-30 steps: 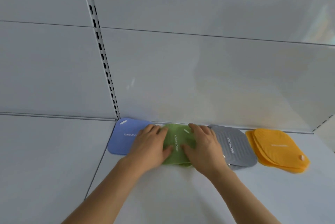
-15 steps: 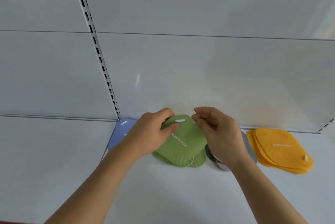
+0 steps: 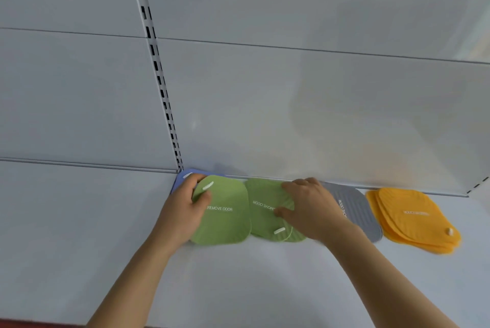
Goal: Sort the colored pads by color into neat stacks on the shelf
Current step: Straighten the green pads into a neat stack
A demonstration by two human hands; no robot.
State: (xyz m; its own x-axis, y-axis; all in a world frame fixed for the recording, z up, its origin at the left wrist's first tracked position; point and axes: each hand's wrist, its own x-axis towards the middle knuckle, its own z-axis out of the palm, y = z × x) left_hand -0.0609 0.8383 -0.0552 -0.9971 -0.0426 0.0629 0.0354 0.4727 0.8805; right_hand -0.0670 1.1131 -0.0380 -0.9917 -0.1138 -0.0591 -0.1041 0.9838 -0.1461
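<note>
On the white shelf (image 3: 238,280) my left hand (image 3: 183,213) grips the left edge of a green pad (image 3: 225,221), thumb on top; that pad lies over a blue pad (image 3: 183,177), of which only a corner shows. My right hand (image 3: 307,208) rests on a small green stack (image 3: 265,211) beside it, thumb on the top pad and fingers curled over its far edge. A grey pad (image 3: 355,208) lies partly under my right wrist. An orange stack (image 3: 411,219) sits at the far right.
The white back panel (image 3: 291,115) rises straight behind the pads. A slotted upright (image 3: 159,75) runs down to the blue pad's corner. A neighbouring shelf section (image 3: 66,208) lies to the left, and bare shelf surface stretches in front of the pads.
The lifted green pad has come down to the left, over the blue pad, held by my left hand. My right hand moved onto the other green pads, which now lie exposed.
</note>
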